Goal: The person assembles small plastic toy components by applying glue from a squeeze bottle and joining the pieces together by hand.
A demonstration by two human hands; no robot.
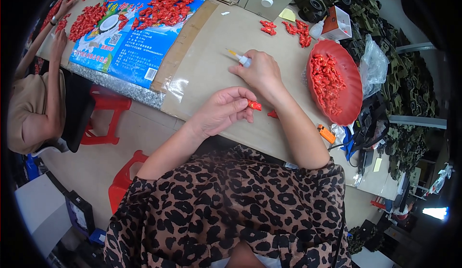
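Left hand (222,110) is pinching a red part (254,105); right hand (260,70) is gripping a glue bottle (242,59) near the red bowl (353,105).

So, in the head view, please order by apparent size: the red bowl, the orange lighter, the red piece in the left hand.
1. Red bowl, clearly largest.
2. Orange lighter.
3. Red piece in the left hand; it looks close to the lighter, so this ranking is unsure.

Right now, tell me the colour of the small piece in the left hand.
Red, in the head view: small piece, left hand.
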